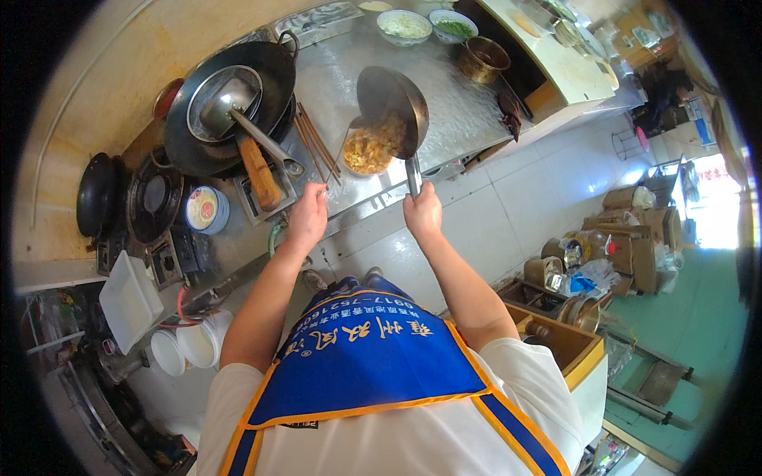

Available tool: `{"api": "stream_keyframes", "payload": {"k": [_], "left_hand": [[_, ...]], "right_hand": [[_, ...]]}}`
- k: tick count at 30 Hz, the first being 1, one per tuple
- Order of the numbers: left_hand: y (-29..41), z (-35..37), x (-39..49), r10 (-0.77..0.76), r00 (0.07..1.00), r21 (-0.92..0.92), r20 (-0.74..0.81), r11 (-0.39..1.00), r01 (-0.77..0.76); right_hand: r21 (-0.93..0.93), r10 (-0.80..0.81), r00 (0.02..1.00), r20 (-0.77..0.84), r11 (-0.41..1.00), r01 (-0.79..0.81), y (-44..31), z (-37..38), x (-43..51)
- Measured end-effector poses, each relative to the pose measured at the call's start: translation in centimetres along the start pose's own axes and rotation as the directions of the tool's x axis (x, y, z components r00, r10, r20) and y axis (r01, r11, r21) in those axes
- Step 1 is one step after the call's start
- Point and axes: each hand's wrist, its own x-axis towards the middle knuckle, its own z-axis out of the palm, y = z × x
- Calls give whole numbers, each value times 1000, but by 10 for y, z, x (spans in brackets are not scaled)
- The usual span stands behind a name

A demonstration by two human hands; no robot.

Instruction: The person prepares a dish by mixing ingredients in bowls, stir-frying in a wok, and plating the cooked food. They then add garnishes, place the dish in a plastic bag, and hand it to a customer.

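Observation:
My right hand (424, 211) grips the metal handle of a small dark wok (393, 89), which is tipped steeply over a bowl (364, 173). Browned, chopped food (362, 154) fills the bowl, and more of it lies at the wok's lower lip. Steam blurs the far side of the wok. In my left hand (308, 217) is the thin handle of a metal cooking utensil (337, 160); its far end reaches up to the wok and food, its head partly hidden. Several long wooden sticks, probably chopsticks (315, 140), lie on the steel counter (327, 71) beside the bowl.
At left, a large wok (178, 143) holds a strainer (199, 89) and a metal ladle (232, 104). Stacked bowls (208, 209) stand near the burners. Bowls of chopped white (405, 27) and green food (453, 28) and a brass-coloured pot (483, 59) sit at the back.

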Motion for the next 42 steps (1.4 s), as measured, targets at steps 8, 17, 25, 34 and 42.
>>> {"api": "stream_keyframes", "payload": {"k": [8, 17, 25, 34, 42], "left_hand": [[14, 9, 18, -33, 999, 27, -30, 999, 34], [1, -1, -1, 107, 994, 148, -1, 983, -105], [20, 1, 11, 230, 969, 156, -90, 964, -214], [55, 22, 71, 296, 955, 222, 29, 929, -295], [38, 3, 41, 68, 985, 268, 158, 957, -109]], "right_hand": [[-84, -11, 1000, 9, 996, 11, -1, 7, -9], [-104, -54, 998, -37, 993, 50, 2, 4, -7], [14, -41, 999, -14, 999, 41, 14, -3, 11], [71, 78, 979, 186, 993, -93, 13, -27, 19], [-14, 31, 987, 160, 999, -29, 12, -44, 20]]}}
